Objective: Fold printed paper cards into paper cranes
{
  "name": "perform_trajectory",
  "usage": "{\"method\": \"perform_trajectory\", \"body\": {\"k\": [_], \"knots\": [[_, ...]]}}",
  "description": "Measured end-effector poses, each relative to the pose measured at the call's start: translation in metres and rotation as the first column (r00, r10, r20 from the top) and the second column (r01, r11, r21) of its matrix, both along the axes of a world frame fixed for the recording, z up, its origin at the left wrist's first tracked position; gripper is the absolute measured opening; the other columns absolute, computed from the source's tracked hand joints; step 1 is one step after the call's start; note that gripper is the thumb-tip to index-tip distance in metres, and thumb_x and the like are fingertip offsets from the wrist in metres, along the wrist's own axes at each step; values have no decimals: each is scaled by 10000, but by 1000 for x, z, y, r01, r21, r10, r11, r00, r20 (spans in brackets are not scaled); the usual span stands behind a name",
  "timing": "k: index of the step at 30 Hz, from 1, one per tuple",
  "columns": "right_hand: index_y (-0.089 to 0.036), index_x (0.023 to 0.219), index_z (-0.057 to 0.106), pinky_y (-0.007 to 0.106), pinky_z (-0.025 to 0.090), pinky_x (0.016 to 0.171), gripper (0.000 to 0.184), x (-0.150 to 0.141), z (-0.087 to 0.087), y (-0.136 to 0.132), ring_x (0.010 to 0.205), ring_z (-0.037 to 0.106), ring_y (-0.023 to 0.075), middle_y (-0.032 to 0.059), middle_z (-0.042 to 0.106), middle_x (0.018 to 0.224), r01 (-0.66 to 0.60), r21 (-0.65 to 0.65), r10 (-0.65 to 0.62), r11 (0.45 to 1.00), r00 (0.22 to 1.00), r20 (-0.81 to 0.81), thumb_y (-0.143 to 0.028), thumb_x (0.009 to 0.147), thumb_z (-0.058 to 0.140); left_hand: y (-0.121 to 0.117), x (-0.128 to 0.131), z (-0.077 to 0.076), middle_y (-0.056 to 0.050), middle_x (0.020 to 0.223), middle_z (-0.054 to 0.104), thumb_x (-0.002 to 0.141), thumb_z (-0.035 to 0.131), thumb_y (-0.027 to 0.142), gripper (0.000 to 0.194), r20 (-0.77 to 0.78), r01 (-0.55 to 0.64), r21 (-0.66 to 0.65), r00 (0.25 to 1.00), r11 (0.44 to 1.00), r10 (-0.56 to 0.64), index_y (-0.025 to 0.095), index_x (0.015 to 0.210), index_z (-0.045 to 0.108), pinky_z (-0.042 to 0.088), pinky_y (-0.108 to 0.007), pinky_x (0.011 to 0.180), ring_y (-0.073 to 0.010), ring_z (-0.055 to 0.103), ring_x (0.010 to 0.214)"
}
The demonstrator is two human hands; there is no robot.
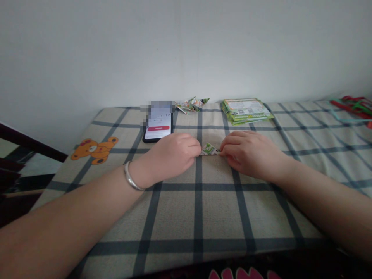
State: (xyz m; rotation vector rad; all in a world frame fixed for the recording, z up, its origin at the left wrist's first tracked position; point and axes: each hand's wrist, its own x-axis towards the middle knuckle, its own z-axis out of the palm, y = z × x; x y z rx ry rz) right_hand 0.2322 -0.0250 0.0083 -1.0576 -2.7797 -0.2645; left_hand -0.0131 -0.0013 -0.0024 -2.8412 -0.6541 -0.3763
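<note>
Between my two hands, in the head view, is a small piece of folded printed paper (210,149), green and white with a pointed top. My left hand (177,154), with a silver bangle at the wrist, pinches the paper's left end. The right end is in the closed fingers of my right hand (247,153). Both hands rest at or just above the checked tablecloth (177,205). My fingers cover the paper's two ends, so its full shape is hidden.
Behind my left hand lies a phone (158,124) with its screen lit. Folded paper pieces (192,104) sit near the wall. A stack of green printed sheets (247,109) lies farther right. Red and green items (353,106) are at the far right, a bear picture (94,150) at left.
</note>
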Motion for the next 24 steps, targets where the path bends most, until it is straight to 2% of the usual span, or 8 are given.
{"method": "perform_trajectory", "body": {"k": [3,8,12,16,20,24], "knots": [[-180,811,664,317,419,745,125,-2,-4,2,817,584,190,40,661,871,40,-15,-41,999,999,-28,-161,830,541,-1,3,-5,-79,927,671,869,505,121,186,55,-54,-37,997,998,56,122,949,672,526,-361,827,-215,610,911],[-160,862,663,326,412,736,144,-6,-7,4,808,591,202,52,653,859,112,11,-111,994,993,-49,-166,826,524,-3,4,-7,-82,1006,646,908,499,146,247,70,-39,-42,997,998,42,125,1106,645,503,-370,906,-218,580,985],[-168,899,678,327,415,721,171,-7,-8,5,805,598,205,48,652,856,114,12,-113,993,990,-80,-239,867,526,-4,4,-6,-84,1027,633,900,527,156,242,24,-66,-30,997,997,67,133,1108,649,503,-392,910,-232,573,991],[-171,978,685,332,427,733,218,-8,-11,5,848,602,218,55,662,901,90,26,-86,996,990,-112,-311,892,540,-5,5,-7,-79,1069,636,893,538,147,219,52,-96,-58,994,994,99,140,1077,657,500,-391,936,-228,577,1019],[-170,1014,694,330,438,762,236,-11,-14,5,885,606,219,64,679,949,68,33,-62,997,988,-145,-311,901,543,-5,8,-8,-80,1144,649,884,544,134,223,93,-90,-77,991,993,97,133,1083,644,484,-397,988,-230,581,1075],[-179,978,717,331,434,723,223,-14,-13,4,849,607,214,61,687,922,81,61,-72,995,988,-134,-275,901,531,-3,9,-8,-80,1123,666,896,524,140,227,113,-94,-116,988,989,107,128,1095,633,483,-398,985,-227,591,1063]]}}
